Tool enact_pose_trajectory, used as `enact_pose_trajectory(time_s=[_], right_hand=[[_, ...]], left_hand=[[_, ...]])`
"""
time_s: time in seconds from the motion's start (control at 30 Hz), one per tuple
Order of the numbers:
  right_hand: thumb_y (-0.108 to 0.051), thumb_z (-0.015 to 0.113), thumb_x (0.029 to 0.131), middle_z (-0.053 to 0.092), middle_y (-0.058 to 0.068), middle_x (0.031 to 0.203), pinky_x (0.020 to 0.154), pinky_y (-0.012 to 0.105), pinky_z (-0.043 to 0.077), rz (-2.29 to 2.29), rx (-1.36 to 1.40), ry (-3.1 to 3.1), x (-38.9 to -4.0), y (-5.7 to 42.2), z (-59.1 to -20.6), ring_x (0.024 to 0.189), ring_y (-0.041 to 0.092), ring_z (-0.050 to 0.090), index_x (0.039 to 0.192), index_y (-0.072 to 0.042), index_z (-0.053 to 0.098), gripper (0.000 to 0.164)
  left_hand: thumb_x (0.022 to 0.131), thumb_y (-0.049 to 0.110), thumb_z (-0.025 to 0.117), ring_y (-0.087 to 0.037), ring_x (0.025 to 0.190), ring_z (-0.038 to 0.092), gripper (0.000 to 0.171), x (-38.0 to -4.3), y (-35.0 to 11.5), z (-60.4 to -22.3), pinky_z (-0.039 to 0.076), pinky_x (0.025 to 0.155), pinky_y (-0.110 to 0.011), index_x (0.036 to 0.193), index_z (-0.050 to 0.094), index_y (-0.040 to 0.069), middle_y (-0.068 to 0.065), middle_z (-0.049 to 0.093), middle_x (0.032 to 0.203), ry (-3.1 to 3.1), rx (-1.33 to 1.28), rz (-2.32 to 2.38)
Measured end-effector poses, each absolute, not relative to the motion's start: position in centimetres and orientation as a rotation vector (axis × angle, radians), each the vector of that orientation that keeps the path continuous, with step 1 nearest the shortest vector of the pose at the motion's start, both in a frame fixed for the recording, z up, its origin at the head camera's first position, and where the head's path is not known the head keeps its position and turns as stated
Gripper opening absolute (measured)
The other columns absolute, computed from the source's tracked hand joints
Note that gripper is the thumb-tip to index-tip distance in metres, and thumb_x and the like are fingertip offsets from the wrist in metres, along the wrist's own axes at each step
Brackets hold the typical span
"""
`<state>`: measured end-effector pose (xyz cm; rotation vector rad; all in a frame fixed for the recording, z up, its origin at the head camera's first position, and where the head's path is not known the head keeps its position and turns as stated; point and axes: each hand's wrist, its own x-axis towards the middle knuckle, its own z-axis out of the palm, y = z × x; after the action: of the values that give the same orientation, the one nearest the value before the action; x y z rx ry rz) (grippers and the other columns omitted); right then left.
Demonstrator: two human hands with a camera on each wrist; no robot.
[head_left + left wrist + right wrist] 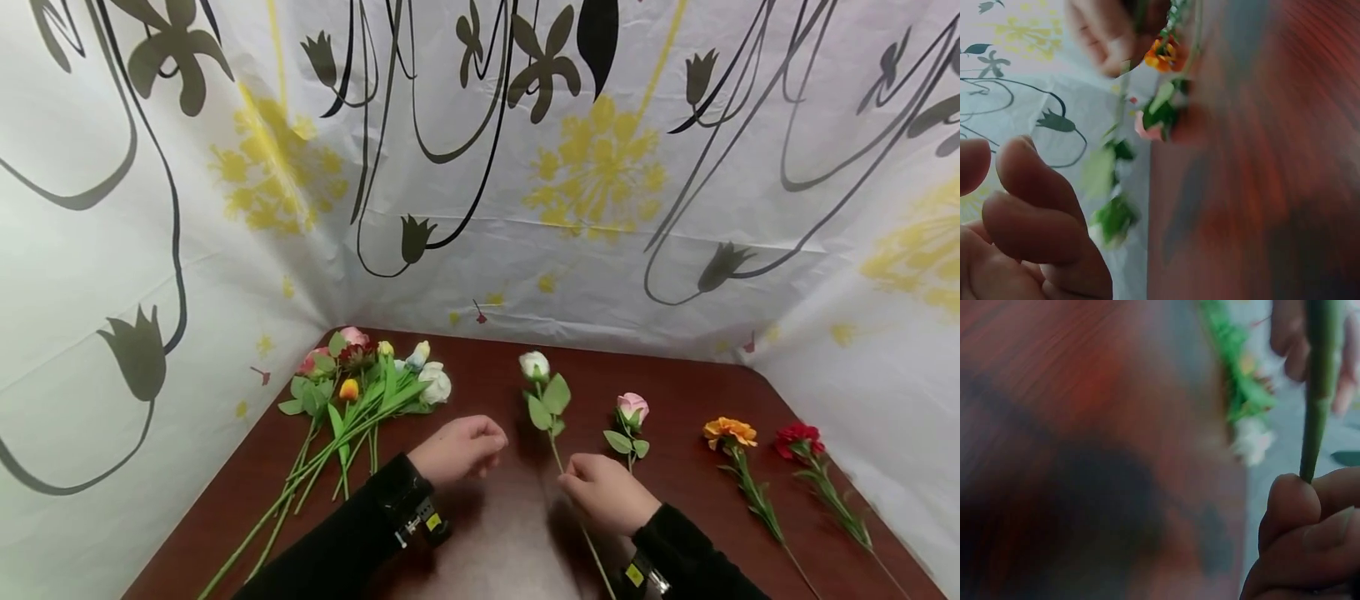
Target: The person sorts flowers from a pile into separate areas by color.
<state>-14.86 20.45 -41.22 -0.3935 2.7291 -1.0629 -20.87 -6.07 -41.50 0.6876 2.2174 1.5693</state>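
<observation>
A white sheet (600,275) printed with grey and yellow flowers hangs around a dark red-brown wooden table (487,383). The right hand (611,493) pinches the green stem (1316,425) of a white rose (535,367) between thumb and fingers, with no gap left around it. The bloom and leaves stand beyond the grip, seemingly above the tabletop, and the stem's end runs back toward the near edge. The left hand (461,450), left of the grip and apart from the rose, has loosely curled fingers and holds nothing.

Farther left of the grip, past the left hand, a pile of flowers (390,387) lies with its stems crossing. Just beyond and right of the grip is a pink rose (632,408), its lower stem hidden by the right hand. Farther right, an orange flower (729,432) and a red flower (799,439) lie separately.

The work looks partway along: one rose is in hand, not yet set down; three blooms lie singly, and the pile remains unsorted.
</observation>
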Motion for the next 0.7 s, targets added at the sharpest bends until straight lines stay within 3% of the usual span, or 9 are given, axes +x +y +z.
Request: enact_pose_trajectory(time_s=[0.23,0.7], right_hand=[[-0.017,0.062,0.101,0.050,0.004,0.065,0.057,0.033,0.033,-0.887,-0.139,2.837,-14.9,21.2,-43.9,0.056,0.018,0.044,0.078,-0.011,0.054,0.025],[-0.026,0.062,0.101,0.057,0.003,0.055,0.053,0.033,0.040,-0.788,-0.229,2.742,-14.5,21.1,-45.9,0.049,0.019,0.055,0.075,-0.013,0.058,0.029]], left_hand=[[0.104,0.025,0.059,-0.020,0.065,0.061,0.018,-20.3,-8.1,-42.3,0.048,0.065,-0.035,0.106,0.066,0.008,-0.002,0.062,0.075,2.330,0.690,1.448],[0.103,0.029,0.060,-0.021,0.060,0.058,0.024,-19.1,-11.6,-43.1,0.045,0.055,-0.033,0.111,0.065,0.007,-0.003,0.059,0.072,2.262,0.595,1.453]])
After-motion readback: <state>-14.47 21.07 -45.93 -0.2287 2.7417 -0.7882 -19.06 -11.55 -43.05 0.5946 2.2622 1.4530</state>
